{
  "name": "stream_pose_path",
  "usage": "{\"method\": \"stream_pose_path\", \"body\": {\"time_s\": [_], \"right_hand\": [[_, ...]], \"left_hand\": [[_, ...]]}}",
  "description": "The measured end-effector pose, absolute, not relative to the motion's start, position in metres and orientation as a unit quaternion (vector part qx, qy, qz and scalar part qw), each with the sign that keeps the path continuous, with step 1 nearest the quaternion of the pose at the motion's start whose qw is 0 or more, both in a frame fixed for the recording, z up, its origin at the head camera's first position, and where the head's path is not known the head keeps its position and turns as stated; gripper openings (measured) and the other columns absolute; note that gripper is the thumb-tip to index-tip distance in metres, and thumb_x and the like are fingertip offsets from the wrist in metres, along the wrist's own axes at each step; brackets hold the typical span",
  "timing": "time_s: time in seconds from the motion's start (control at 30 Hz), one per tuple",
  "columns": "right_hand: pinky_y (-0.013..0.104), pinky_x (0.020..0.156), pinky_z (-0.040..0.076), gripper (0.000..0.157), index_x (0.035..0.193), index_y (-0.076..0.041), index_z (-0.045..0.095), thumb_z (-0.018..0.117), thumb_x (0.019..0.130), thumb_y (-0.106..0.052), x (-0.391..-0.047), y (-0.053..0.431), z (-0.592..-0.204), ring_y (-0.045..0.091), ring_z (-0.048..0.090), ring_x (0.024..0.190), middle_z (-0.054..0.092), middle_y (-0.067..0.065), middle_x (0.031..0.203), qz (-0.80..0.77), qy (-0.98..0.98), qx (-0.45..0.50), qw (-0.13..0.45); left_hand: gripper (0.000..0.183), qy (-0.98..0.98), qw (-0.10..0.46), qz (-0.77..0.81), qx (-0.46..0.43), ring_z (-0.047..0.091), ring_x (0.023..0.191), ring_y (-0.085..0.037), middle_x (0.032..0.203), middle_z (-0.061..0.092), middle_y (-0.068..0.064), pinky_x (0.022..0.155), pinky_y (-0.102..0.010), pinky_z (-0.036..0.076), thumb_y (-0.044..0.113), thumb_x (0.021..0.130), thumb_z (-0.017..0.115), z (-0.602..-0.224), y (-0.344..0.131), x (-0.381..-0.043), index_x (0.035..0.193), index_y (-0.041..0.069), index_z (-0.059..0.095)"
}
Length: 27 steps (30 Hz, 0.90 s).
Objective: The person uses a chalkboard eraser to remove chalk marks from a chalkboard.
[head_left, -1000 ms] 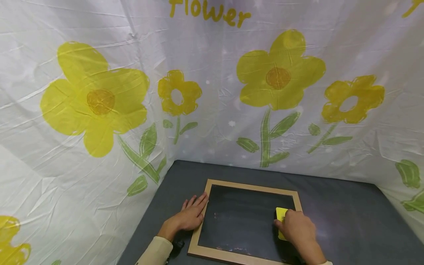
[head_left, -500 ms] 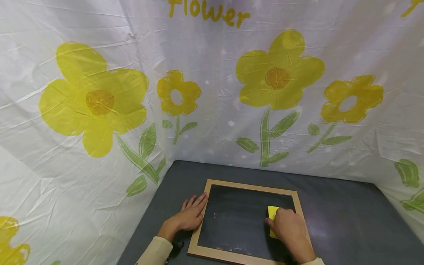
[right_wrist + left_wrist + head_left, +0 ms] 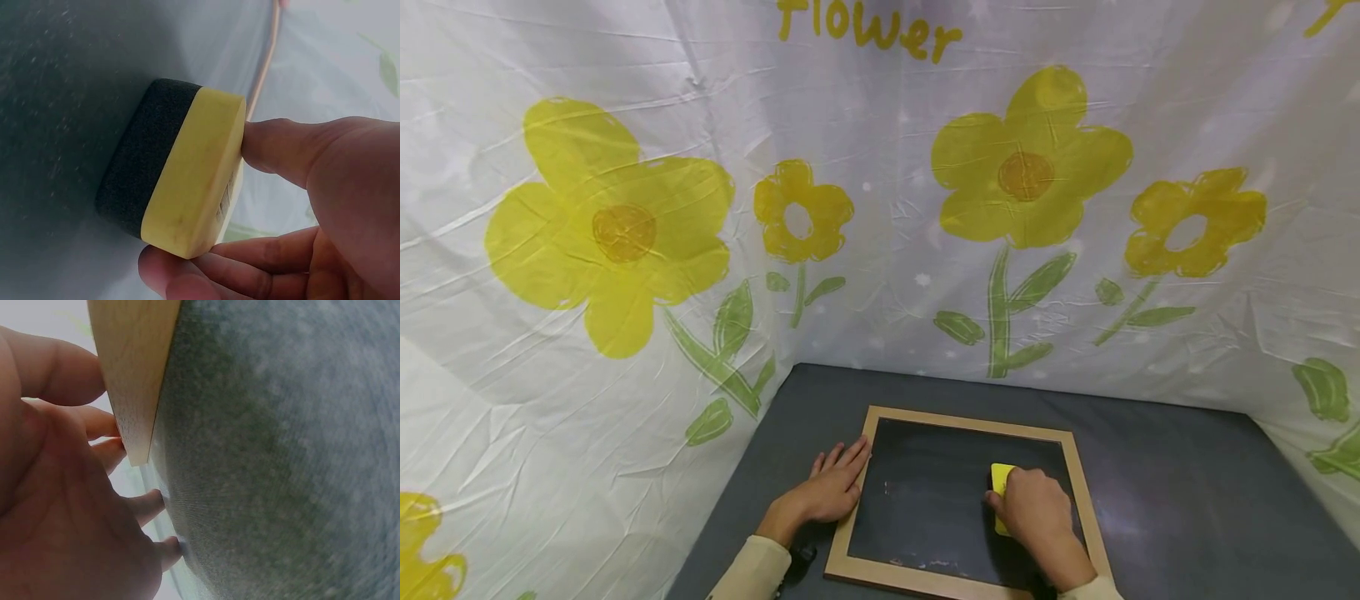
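Note:
A yellow board eraser [image 3: 190, 162] with a dark felt face is held between the thumb and fingers of my right hand [image 3: 1036, 510]. Its felt lies against the right half of a small blackboard [image 3: 940, 492] with a light wooden frame. In the head view, my right hand covers much of the eraser. My left hand [image 3: 826, 492] rests on the left side of the wooden frame [image 3: 134, 375], fingers spread. From the left wrist view, thumb and fingertips touch the frame's edge and the dark cloth beside it. Faint chalk marks [image 3: 917, 563] show along the board's lower edge.
The board lies on a table with a dark grey cloth [image 3: 1172, 492]. Behind and on the left hangs a white curtain [image 3: 887, 317] printed with yellow flowers. A small black object [image 3: 803, 557] is at the left wrist.
My right hand has slid the eraser leftward across the board, away from the right frame side. The left hand has stayed on the frame.

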State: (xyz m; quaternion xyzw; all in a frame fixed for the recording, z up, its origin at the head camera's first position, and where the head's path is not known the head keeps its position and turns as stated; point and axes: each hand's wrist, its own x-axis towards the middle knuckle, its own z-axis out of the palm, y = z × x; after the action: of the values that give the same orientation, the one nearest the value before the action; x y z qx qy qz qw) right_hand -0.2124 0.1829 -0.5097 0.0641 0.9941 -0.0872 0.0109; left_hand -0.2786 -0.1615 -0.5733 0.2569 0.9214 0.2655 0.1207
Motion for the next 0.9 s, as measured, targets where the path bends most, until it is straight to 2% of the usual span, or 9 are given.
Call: {"method": "stream_pose_path", "body": {"time_s": [0.2,0.4,0.73,0.9], "right_hand": [[0.042,0.056,0.054,0.050,0.096,0.002,0.075,0.086,0.092,-0.046,-0.214,0.175,-0.509,0.024,0.061,0.063,0.064,0.010,0.075,-0.090,0.994,0.060,0.014],[0.043,0.057,0.056,0.052,0.101,0.003,0.076,0.087,0.091,-0.047,-0.217,0.165,-0.510,0.025,0.062,0.065,0.066,0.011,0.078,-0.091,0.994,0.053,0.015],[0.044,0.062,0.058,0.054,0.107,0.004,0.076,0.087,0.091,-0.047,-0.223,0.149,-0.510,0.025,0.063,0.069,0.067,0.014,0.083,-0.089,0.994,0.055,0.021],[0.045,0.065,0.060,0.054,0.108,0.004,0.076,0.087,0.091,-0.046,-0.225,0.140,-0.511,0.025,0.064,0.071,0.068,0.015,0.085,-0.089,0.994,0.054,0.025]], "left_hand": [[0.069,0.929,0.132,0.247,0.243,0.014,0.168,-0.052,0.185,0.017,-0.009,0.129,-0.077,0.008,0.016,0.110,0.049,-0.562,-0.157,-0.274,0.175,0.008,0.027],[0.069,0.920,0.126,0.278,0.245,0.012,0.166,-0.057,0.185,0.016,-0.009,0.127,-0.079,0.004,0.018,0.110,0.045,-0.571,-0.159,-0.277,0.176,0.011,0.026],[0.069,0.919,0.121,0.277,0.255,0.013,0.166,-0.056,0.185,0.017,-0.007,0.127,-0.080,0.006,0.019,0.110,0.046,-0.571,-0.160,-0.278,0.176,0.013,0.027],[0.069,0.923,0.114,0.271,0.249,0.014,0.167,-0.054,0.186,0.017,-0.005,0.128,-0.079,0.006,0.020,0.110,0.044,-0.586,-0.161,-0.283,0.176,0.016,0.026]]}}
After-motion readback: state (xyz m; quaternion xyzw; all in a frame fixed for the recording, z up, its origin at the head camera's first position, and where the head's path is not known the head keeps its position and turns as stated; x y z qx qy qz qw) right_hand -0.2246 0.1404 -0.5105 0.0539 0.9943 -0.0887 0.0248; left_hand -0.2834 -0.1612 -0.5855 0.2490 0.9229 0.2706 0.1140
